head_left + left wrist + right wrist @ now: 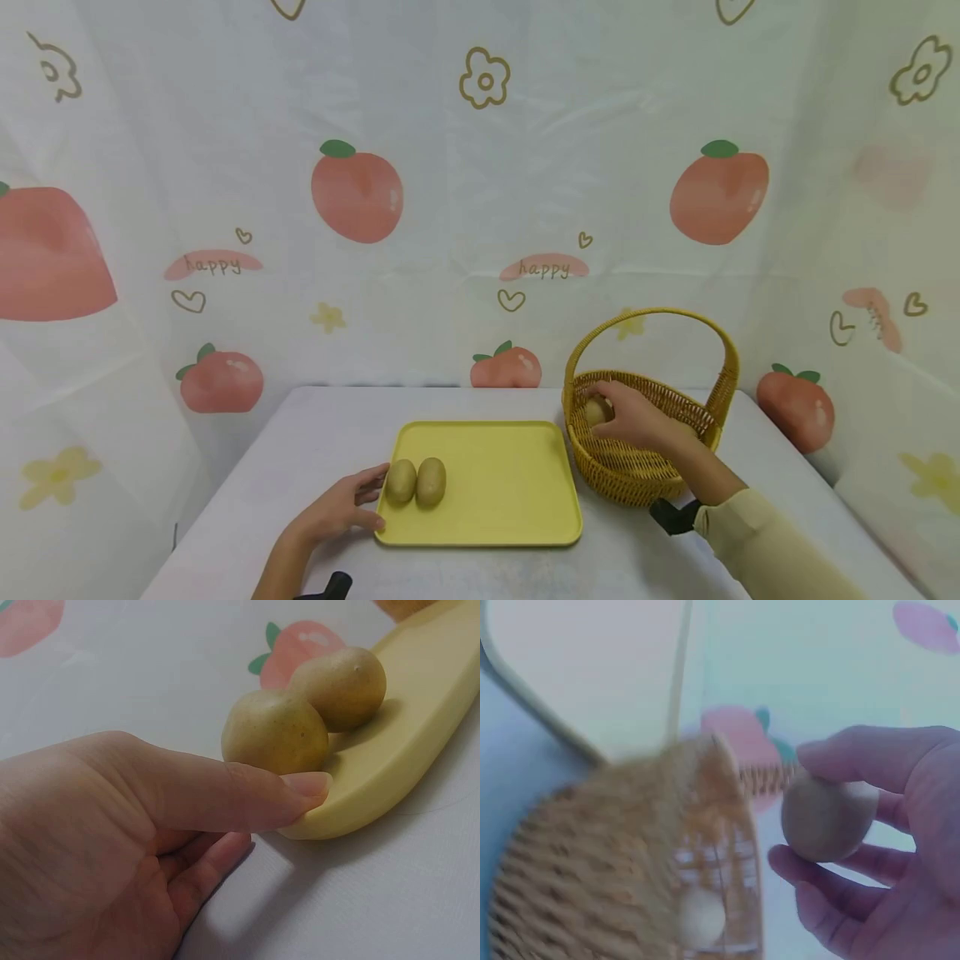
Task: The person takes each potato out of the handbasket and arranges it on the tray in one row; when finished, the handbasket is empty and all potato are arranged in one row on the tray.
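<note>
At nine o'clock on the yellow tray (510, 492): two tan potatoes (431, 482) lie close together, side by side.
Left hand (339, 508): it sits at the tray's nine o'clock edge. Its fingers are loose, and its thumb rests on the rim near the potatoes.
Basket (615, 483): it is woven and golden brown, with a tall round handle (660, 311). It stands just beside the tray, between two and three o'clock from it.
Right hand (637, 416): it grips a potato (597, 411) between thumb and fingers, near the basket's ten o'clock. I cannot tell how deep in the basket this potato is.
Other potato (686, 427): it shows at the basket's three o'clock, partly hidden by the right arm.
Table (330, 433): it is white and under everything.
Cloth (420, 333): it hangs at twelve o'clock, with red fruit and flowers on it.
</note>
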`<state>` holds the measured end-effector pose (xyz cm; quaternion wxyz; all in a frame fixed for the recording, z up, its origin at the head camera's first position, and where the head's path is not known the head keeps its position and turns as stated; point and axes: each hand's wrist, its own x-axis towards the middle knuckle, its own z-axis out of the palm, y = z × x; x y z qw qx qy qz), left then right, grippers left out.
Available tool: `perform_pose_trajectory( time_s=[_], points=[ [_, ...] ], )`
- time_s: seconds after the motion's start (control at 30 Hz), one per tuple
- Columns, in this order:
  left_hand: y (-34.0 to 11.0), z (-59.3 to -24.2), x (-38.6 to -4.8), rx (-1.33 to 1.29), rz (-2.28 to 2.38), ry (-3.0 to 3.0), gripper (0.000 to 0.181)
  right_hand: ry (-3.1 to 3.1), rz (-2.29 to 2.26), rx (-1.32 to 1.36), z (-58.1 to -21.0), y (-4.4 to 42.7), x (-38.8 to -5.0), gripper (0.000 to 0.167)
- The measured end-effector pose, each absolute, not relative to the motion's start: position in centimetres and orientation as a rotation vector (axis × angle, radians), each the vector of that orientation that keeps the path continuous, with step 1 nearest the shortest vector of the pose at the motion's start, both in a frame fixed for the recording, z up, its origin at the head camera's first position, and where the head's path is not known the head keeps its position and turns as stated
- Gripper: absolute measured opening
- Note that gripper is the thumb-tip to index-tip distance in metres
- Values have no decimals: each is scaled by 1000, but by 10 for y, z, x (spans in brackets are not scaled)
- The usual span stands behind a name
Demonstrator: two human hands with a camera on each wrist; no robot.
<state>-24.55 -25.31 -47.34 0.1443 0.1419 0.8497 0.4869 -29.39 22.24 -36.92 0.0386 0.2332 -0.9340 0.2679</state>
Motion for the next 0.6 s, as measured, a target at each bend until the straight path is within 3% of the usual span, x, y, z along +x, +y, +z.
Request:
perform_pose_trajectory(
  time_s=[0.6],
  points=[
    [-254,-476,-247,425,1408,2450,93,-2749,894,1012,-406,124,-261,54]
  ],
)
